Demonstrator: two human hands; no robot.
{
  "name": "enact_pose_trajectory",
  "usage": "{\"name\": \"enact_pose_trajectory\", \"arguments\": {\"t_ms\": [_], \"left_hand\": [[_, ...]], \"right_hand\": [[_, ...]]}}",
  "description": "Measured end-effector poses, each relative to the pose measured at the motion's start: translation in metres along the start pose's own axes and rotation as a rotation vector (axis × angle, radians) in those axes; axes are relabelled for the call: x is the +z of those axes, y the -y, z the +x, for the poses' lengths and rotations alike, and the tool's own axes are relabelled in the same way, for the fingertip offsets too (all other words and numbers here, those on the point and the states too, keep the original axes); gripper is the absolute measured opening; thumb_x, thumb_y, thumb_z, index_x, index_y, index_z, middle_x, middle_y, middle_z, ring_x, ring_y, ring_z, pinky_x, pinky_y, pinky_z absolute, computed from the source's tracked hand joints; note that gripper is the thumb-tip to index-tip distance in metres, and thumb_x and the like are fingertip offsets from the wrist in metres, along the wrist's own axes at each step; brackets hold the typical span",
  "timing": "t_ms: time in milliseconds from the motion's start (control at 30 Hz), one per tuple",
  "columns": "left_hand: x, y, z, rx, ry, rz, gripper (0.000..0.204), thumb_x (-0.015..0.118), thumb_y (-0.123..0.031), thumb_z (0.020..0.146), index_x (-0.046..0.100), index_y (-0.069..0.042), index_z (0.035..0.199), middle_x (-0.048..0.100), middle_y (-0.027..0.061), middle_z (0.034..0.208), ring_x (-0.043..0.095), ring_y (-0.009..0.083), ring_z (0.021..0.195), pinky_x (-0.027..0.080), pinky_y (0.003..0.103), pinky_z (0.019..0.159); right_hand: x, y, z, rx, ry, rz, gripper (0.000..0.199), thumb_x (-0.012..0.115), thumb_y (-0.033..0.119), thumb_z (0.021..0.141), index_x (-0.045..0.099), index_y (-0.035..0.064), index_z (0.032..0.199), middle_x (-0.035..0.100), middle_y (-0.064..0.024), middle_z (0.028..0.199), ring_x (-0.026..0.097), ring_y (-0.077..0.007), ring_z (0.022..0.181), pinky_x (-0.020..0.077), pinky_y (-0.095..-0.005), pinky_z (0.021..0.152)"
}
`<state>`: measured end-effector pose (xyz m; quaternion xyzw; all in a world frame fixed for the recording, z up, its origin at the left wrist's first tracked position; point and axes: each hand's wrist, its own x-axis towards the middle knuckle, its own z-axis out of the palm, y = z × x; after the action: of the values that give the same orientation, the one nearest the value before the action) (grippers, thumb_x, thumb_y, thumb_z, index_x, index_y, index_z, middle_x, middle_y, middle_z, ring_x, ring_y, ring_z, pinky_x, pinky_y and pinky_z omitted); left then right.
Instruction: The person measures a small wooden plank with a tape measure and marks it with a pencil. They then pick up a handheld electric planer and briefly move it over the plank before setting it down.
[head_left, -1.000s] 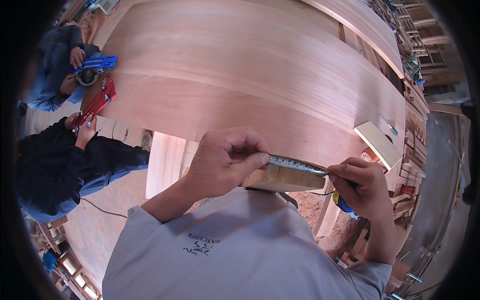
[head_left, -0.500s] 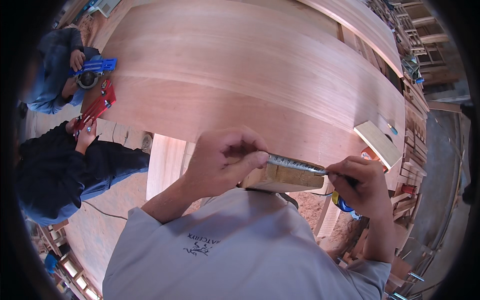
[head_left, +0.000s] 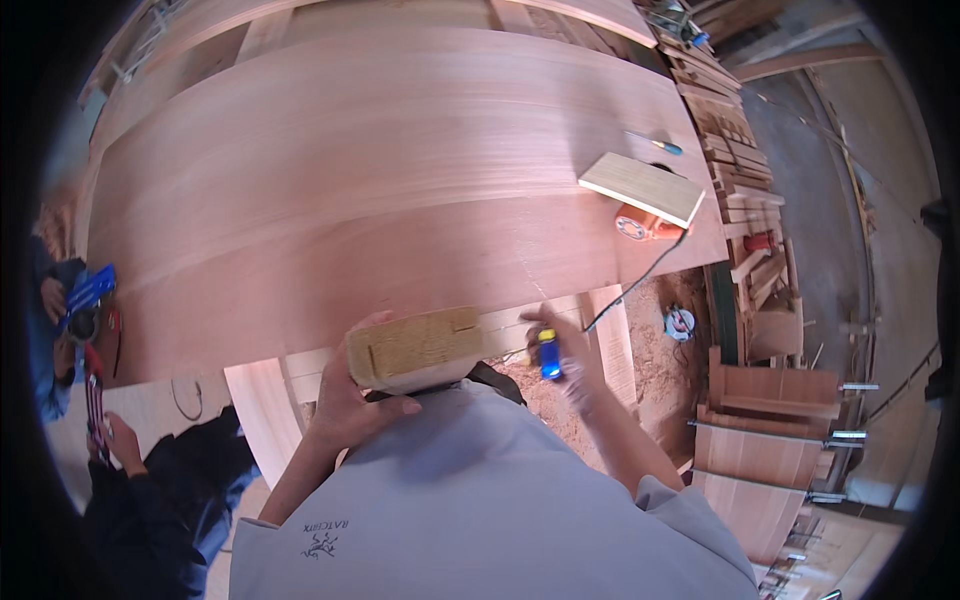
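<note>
My left hand (head_left: 345,415) is closed around the side of a thick wooden block (head_left: 420,350), close against my shirt. The block's end face points up and shows a short slot near either end. To the right of it, my right hand (head_left: 575,370) is closed on a blue and yellow tape measure (head_left: 549,356). No drawn-out blade can be seen on the tape measure. The fingertips of my left hand are partly hidden behind the block.
A large wooden panel (head_left: 400,150) spreads ahead. At its right lie a small board (head_left: 642,188) resting on an orange power tool (head_left: 640,222) with a black cord, and a screwdriver (head_left: 668,148). Two co-workers at the left hold a blue tool (head_left: 92,287) and a red tool (head_left: 95,400). Timber pieces (head_left: 745,190) line the right.
The tape blade stretched across the block's end is gone from view. My left hand has moved from the blade to the block's side; my right hand now grips the tape measure. My view has shifted right.
</note>
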<state>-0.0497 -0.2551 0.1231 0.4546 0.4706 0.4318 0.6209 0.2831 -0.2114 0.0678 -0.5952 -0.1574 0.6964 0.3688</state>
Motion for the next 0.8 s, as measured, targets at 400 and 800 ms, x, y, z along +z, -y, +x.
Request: {"name": "enact_pose_trajectory", "arguments": {"t_ms": [400, 800], "left_hand": [[0.014, 0.040, 0.001, -0.174, -0.013, 0.371, 0.059, 0.092, -0.017, 0.072, 0.064, 0.001, 0.121, 0.071, 0.0114, 0.114, 0.068, 0.0228, 0.103, 0.057, 0.038, 0.088], [0.014, 0.047, 0.007, -0.028, 0.001, 0.302, 0.054, 0.094, -0.024, 0.071, 0.071, 0.000, 0.113, 0.075, 0.0105, 0.109, 0.071, 0.0208, 0.100, 0.057, 0.037, 0.087]], "right_hand": [[-0.070, -0.138, 0.025, -0.033, 0.055, -0.373, 0.029, 0.075, 0.028, 0.092, 0.075, 0.0026, 0.105, 0.072, -0.0048, 0.093, 0.065, -0.0112, 0.083, 0.0527, -0.0268, 0.075], [-0.026, -0.113, 0.021, -0.324, 0.121, -1.104, 0.053, 0.081, 0.039, 0.083, 0.069, 0.0109, 0.126, 0.071, -0.0130, 0.085, 0.067, -0.0215, 0.077, 0.0544, -0.0344, 0.073]]}}
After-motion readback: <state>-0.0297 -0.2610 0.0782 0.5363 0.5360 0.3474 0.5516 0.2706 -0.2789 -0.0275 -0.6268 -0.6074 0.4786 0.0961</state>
